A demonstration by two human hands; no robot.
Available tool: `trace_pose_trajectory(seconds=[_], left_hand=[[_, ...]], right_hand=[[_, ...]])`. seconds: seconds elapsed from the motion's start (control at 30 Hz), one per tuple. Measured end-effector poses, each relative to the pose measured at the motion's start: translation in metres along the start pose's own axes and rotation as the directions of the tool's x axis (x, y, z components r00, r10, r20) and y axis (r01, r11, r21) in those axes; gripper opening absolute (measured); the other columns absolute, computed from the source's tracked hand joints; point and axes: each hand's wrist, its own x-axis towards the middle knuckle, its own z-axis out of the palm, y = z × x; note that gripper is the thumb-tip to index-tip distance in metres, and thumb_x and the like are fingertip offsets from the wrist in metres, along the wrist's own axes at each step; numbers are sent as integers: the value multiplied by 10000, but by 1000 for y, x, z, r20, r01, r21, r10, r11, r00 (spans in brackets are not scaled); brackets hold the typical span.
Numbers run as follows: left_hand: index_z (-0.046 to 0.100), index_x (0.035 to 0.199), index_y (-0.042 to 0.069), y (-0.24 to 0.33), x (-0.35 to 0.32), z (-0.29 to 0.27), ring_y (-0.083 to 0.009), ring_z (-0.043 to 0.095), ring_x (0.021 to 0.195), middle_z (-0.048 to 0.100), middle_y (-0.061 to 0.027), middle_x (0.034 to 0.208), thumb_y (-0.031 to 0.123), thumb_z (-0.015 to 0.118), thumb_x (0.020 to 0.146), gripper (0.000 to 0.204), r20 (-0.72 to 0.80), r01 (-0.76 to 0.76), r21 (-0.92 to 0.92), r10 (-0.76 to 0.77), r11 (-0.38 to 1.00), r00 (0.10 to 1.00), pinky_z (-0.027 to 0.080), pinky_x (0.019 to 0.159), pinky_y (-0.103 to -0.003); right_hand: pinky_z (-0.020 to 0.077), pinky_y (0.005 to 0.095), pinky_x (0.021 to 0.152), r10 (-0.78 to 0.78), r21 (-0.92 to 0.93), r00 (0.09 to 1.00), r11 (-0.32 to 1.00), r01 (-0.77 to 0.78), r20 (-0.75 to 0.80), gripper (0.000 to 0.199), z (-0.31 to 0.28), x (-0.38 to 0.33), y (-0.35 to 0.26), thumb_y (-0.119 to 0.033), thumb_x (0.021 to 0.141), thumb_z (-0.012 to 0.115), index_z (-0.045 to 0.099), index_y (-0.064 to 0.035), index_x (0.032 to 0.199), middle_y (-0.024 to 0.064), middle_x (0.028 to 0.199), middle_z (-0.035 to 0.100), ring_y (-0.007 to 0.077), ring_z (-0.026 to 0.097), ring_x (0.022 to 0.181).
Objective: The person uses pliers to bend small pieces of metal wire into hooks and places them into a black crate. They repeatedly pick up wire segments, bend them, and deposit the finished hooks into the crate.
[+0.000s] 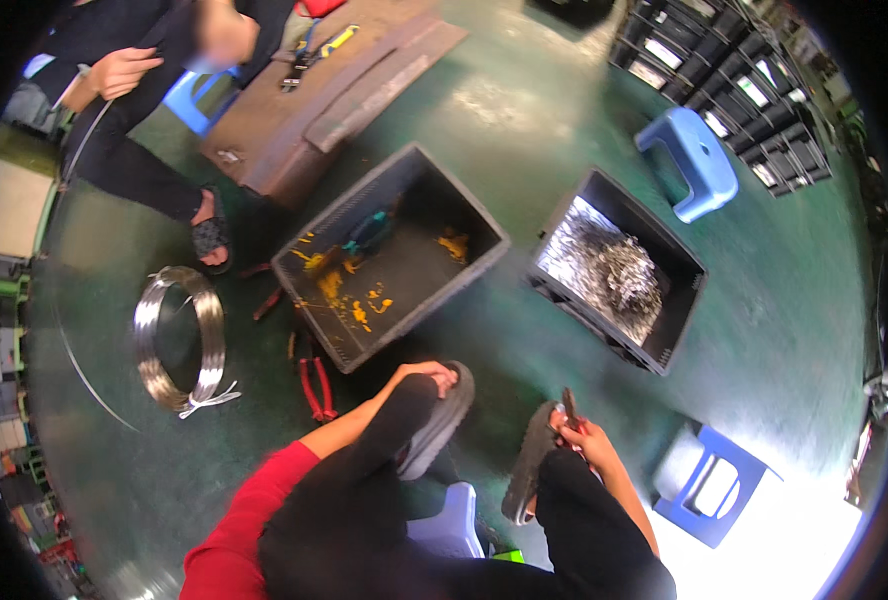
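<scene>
Grasping a slim reddish-brown object [570,404], the right hand [590,442] sits above the right knee, with the object's end pointing up past the fingers and near the toe of the right sandal [530,462]. The left hand [436,377] is bent beside the left sandal [444,425], just past the left knee; its fingers are partly hidden, so I cannot tell whether it holds anything. Just ahead of it on the green floor [524,330] stands a large dark crate [419,335], tilted in view, with orange scraps [332,290] and a teal item [367,233] inside. Red-handled pliers [317,390] lie near that crate's closest corner. Farther right, a second dark crate [686,310] holds a heap of crumpled silvery material [624,280]. A coil of shiny wire [146,335], tied with a white strip [210,400], lies on the floor to the left. Beyond it, a seated co-worker's hand [124,73] is closed around a thin strand [84,142]. A brown worktop [254,135] at the upper left carries a yellow-and-black tool [337,42]. Blue stools [702,160] stand on the right.
</scene>
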Motion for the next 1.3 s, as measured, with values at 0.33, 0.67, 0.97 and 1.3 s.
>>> trace_pose_trajectory(seconds=[0.33, 0.67, 0.97, 1.3], left_hand=[[681, 1039, 159, -105, 36, 54, -358, 542, 1100, 567, -179, 1113, 310, 509, 900, 268, 239, -186, 970, 486, -155, 841, 423, 921, -463], [671, 1009, 47, 27, 35, 50, -298, 665, 899, 690, -114, 957, 113, 599, 897, 149, 310, -360, 596, 208, 717, 928, 537, 791, -382], [710, 1041, 56, 83, 87, -55, -127, 664, 769, 703, -74, 914, 105, 607, 943, 151, -371, -122, 759, 578, 640, 727, 525, 663, -259], [719, 1002, 115, 64, 176, -129, -315, 646, 979, 652, -118, 990, 284, 694, 860, 222, -446, 356, 895, 576, 269, 685, 514, 824, -443]], right_hand=[[526, 298, 731, 16, 18, 996, 1000, -18, 88, 314, 30, 12, -19, -241, 942, 631, 573, -52, 1186, 45, 938, 646, 151, 638, 792], [505, 295, 728, 36, -87, 986, 996, -22, 161, 349, 46, 40, -28, -266, 927, 654, 570, -17, 1157, 54, 877, 689, 133, 652, 811], [494, 290, 772, 72, -48, 980, 997, -64, 187, 391, 47, 39, -28, -247, 932, 652, 547, -3, 1219, 71, 1049, 661, 146, 680, 871], [508, 320, 773, 104, -103, 975, 991, -85, 197, 414, 45, 42, -27, -269, 927, 664, 541, -21, 1234, 68, 1098, 654, 155, 668, 941]])
